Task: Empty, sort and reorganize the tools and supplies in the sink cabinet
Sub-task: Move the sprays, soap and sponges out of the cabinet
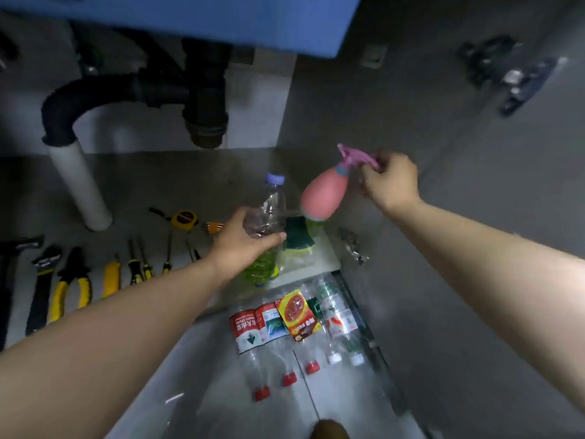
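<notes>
We hold our left hand [245, 240] clenched around a clear plastic bottle with a pale purple cap [269, 207], lifted above the grey cabinet floor [190, 179]. Our right hand [391, 182] grasps the trigger head of a pink plastic spray bottle [323, 193], which hangs tilted, its round body just beside the clear bottle. Under them, near the front edge of the cabinet floor, lie a green scouring sponge [296, 237] and a green-tinted plastic bottle [264, 269]. Along the front edge at the left, tools lie in a row: a black hammer [12, 267], yellow-handled pliers [71, 285], a yellow utility knife [111, 278] and several screwdrivers [137, 266]; a yellow tape measure [183, 219] is behind them. A white drain pipe [80, 185] stands at the left back, below the black trap [202, 99]. On the tiled floor in front of the cabinet, empty clear bottles with red and white caps [294, 327] lie side by side.
</notes>
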A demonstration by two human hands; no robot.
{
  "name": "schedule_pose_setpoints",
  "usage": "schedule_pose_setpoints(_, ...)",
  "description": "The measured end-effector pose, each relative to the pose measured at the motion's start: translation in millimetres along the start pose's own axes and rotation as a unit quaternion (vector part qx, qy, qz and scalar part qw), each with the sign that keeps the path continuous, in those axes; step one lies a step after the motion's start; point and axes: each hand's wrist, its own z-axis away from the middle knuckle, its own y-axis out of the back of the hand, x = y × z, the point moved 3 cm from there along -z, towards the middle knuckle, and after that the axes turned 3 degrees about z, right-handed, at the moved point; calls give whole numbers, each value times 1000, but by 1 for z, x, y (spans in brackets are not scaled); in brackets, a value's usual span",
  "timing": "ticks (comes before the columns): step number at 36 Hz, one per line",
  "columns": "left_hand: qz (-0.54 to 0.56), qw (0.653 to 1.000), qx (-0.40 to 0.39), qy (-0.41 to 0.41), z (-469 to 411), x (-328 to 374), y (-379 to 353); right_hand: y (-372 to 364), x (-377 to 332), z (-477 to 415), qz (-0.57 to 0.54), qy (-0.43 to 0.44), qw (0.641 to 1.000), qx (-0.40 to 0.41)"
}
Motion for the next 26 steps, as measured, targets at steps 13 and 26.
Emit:
schedule_pose_setpoints(13,-32,991,-115,54,116,16,-62,81,116,198,92,-113,971,-189)
schedule_pose_setpoints(26,-21,975,-204,87,126,-24,-90,20,193,297,194,-266,916,-228)
